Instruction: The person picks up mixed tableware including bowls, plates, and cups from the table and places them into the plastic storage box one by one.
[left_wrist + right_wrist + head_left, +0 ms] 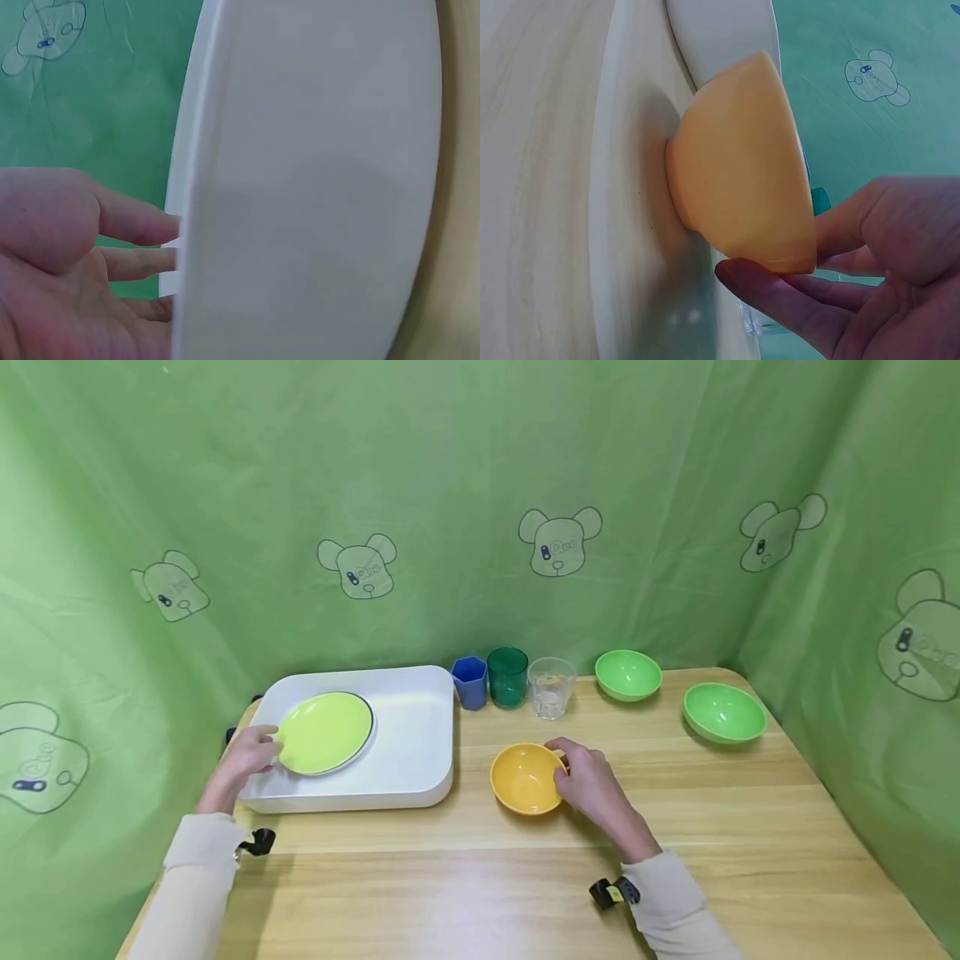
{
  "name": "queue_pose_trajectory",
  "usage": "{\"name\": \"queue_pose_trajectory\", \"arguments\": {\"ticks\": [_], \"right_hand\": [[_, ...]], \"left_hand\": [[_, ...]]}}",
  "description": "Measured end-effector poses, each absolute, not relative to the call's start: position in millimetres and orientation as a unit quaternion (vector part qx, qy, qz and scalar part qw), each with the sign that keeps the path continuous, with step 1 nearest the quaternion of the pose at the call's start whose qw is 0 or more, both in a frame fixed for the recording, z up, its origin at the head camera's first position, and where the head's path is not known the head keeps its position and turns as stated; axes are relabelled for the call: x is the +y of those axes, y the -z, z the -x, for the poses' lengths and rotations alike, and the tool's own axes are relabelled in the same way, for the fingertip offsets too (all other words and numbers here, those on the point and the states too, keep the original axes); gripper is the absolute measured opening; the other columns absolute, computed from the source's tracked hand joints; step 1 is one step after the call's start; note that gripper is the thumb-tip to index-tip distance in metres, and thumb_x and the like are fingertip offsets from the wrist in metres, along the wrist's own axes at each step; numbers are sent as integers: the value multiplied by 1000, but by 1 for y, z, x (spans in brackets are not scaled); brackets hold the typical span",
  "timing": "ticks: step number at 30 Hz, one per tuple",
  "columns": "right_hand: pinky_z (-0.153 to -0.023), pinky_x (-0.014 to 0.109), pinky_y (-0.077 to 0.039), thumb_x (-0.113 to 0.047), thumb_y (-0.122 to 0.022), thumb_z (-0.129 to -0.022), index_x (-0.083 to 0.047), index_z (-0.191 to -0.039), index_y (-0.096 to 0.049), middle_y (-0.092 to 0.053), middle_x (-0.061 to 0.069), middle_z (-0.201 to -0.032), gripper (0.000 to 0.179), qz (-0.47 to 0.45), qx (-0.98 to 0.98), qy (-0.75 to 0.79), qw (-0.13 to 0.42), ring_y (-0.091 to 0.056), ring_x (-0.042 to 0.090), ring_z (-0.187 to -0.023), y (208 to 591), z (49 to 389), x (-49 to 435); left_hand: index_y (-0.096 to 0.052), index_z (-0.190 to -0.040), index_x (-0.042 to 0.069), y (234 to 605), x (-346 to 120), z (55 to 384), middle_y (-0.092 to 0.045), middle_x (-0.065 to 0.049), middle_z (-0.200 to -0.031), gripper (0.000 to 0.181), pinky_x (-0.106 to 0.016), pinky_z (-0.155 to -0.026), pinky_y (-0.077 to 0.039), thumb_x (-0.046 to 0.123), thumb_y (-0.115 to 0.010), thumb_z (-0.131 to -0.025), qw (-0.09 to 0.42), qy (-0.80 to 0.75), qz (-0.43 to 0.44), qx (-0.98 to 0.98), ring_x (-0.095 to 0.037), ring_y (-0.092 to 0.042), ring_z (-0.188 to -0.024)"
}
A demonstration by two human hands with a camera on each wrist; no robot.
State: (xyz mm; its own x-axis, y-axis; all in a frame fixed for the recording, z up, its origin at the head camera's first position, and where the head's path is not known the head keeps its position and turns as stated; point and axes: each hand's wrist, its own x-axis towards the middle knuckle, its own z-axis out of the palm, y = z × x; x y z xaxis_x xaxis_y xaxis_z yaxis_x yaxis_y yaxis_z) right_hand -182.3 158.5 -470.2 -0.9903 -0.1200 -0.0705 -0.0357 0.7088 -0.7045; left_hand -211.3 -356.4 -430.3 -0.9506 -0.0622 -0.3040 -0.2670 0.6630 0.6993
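Observation:
My left hand (251, 753) reaches over the left wall of a white tray (411, 727). Its fingertips are at the left edge of a yellow-green plate (325, 732), which overlies another dark-rimmed plate. In the left wrist view the tray wall (315, 165) hides those fingertips, so a grip on the plate cannot be made out. Right of the tray, my right hand (588, 777) pinches the rim of an orange bowl (527, 779). Up close in the right wrist view, the bowl (739, 165) sits upright, thumb and fingers on either side of its rim.
Behind the bowl stand a blue cup (471, 683), a dark green cup (507, 678) and a clear glass (551, 689). Two green bowls (628, 676) are at the back right of the wooden table (420, 885). A green curtain (450, 460) hangs behind and along both sides.

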Motion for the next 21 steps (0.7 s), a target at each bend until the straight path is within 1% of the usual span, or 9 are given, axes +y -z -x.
{"name": "queue_pose_trajectory", "arguments": {"ticks": [3, 5, 8, 10, 13, 16, 18, 21], "right_hand": [[-51, 27, -52, 6, -58, -92, 0, -137, -58, -68, 23, -105, 45, 37, 923, 377, 61, -61, 21, -70, 471, 182, 159], [-53, 28, -53, 6, -58, -92, 0, -137, -59, -68, 23, -105, 45, 38, 924, 375, 59, -62, 22, -74, 472, 183, 159], [-56, 28, -54, 6, -58, -92, 0, -137, -59, -69, 24, -106, 46, 35, 925, 375, 56, -63, 24, -78, 472, 183, 159], [-58, 29, -55, 6, -57, -92, -1, -137, -59, -69, 24, -107, 46, 34, 924, 377, 55, -63, 25, -80, 472, 184, 160], [-60, 29, -56, 5, -57, -92, -2, -136, -59, -69, 22, -106, 45, 32, 924, 379, 52, -63, 25, -81, 472, 184, 161], [-63, 30, -57, 5, -57, -93, -2, -136, -60, -69, 21, -106, 43, 31, 923, 381, 49, -63, 25, -84, 472, 183, 162], [-65, 31, -58, 4, -57, -94, -2, -135, -60, -69, 21, -106, 41, 29, 922, 384, 46, -64, 26, -85, 471, 183, 162], [-67, 32, -59, 4, -57, -94, -2, -133, -61, -69, 20, -106, 40, 27, 920, 389, 40, -64, 27, -87, 470, 183, 164]], "left_hand": [[-30, -146, -23, 426, -358, 210, -38, -48, -141, 57, -59, -99, -50, 7, -48, -101, 100, -348, 72, 929, -55, -49, -121], [-36, -144, -21, 422, -360, 208, -44, -47, -137, 54, -63, -100, -47, 10, -49, -101, 77, -313, 63, 945, -58, -49, -122], [-43, -141, -19, 416, -361, 207, -51, -44, -132, 51, -65, -100, -45, 11, -49, -100, 37, -286, 63, 956, -59, -50, -121], [-44, -142, -17, 413, -362, 207, -51, -43, -132, 51, -65, -99, -46, 10, -49, -99, 17, -284, 72, 956, -59, -50, -121], [-44, -143, -16, 412, -364, 207, -48, -43, -136, 51, -66, -100, -45, 9, -50, -98, -10, -286, 90, 954, -59, -48, -124], [-40, -145, -16, 412, -367, 207, -42, -44, -141, 53, -68, -105, -40, 7, -51, -98, -23, -291, 102, 951, -61, -42, -129], [-37, -147, -17, 413, -369, 206, -39, -45, -143, 56, -69, -107, -37, 6, -50, -98, -21, -292, 105, 950, -62, -38, -131], [-31, -148, -18, 417, -374, 204, -38, -46, -143, 60, -70, -107, -38, 5, -48, -96, -4, -288, 108, 952, -63, -38, -130]]}}
